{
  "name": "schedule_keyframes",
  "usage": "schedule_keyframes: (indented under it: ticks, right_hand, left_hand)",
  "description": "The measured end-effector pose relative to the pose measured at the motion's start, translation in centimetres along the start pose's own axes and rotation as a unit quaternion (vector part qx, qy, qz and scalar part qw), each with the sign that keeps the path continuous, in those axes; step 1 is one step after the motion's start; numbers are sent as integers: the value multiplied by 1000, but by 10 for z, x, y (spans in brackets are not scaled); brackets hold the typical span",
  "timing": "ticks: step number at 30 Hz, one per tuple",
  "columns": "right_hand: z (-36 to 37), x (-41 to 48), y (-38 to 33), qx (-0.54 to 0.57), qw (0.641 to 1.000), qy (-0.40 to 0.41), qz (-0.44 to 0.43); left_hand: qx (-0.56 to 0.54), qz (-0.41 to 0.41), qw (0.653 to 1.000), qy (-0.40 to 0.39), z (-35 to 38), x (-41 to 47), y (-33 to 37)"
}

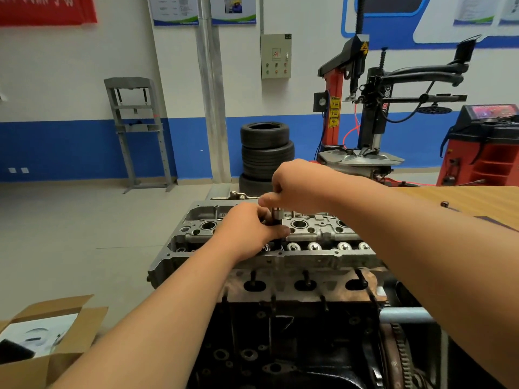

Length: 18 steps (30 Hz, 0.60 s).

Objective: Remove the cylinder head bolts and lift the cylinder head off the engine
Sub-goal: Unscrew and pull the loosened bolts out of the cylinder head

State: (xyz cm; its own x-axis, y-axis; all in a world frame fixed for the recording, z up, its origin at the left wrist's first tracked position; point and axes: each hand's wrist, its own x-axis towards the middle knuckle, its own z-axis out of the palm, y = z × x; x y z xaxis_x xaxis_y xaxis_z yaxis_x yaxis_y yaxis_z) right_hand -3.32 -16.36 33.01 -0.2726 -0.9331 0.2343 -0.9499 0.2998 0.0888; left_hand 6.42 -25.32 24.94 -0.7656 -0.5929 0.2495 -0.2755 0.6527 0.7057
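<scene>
Engine block [295,332]: dark, directly under the cylinder head [311,258]. Head is seated on it, top face bare, with a row of round bright caps along its near edge.
Tyre stack [265,153]: behind the cylinder head, by the wall.
Open cardboard box [64,346]: below and left of the cylinder head.
Right hand [297,189]: above the head's middle, clenched round the top of a socket tool [277,217].
Left hand [250,228]: just beneath, fingers curled round the tool's shaft.
Tool upright, lower end at the head; bolt not discernible.
</scene>
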Motion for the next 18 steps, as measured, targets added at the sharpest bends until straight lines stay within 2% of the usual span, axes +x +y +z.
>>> schedule_keyframes:
  ticks: [4,7,10,12,16,18]
  right_hand:
    - [-15,-4,0,23,995,-63,-69]
    - [-17,-4,-5,75,993,-45,-81]
    - [-10,2,-8,7,1000,25,-17]
    - [-7,5,-8,-41,999,25,19]
    - [-14,4,-13,-74,996,-15,-36]
    - [-17,0,-12,-37,997,-49,-55]
  left_hand:
    - [6,24,999,-22,-3,-2,-3]
    - [7,14,999,-32,-4,-2,-2]
    - [3,-4,1000,-5,-2,1,2]
    - [-2,-10,1000,2,1,3,3]
    - [-5,0,1000,-12,0,-1,-1]
    - [-4,9,1000,-27,-2,-2,-2]
